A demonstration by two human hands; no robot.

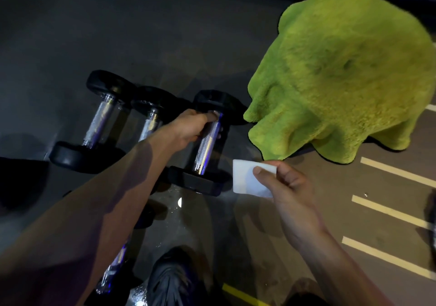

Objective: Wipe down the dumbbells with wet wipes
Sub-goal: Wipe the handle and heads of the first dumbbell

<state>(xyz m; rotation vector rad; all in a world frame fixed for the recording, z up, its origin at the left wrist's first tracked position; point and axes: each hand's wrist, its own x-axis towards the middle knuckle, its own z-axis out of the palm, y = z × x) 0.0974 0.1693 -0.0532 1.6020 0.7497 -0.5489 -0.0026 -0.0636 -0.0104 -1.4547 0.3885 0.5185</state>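
Three black dumbbells with chrome handles lie side by side on the dark floor. My left hand [191,126] grips the upper handle of the rightmost dumbbell [207,145]. The middle dumbbell [151,117] is partly hidden behind my left forearm, and the left dumbbell [99,122] lies free. My right hand [283,185] pinches a folded white wet wipe [247,178] between thumb and fingers, just right of the gripped dumbbell's near head. Another dumbbell [113,270] lies close to me under my left arm.
A big fuzzy green object [342,77] sits on the floor right of the dumbbells. White floor stripes [389,209] run at the right, a yellow line [238,294] at the bottom. My shoe [174,279] is at the bottom centre.
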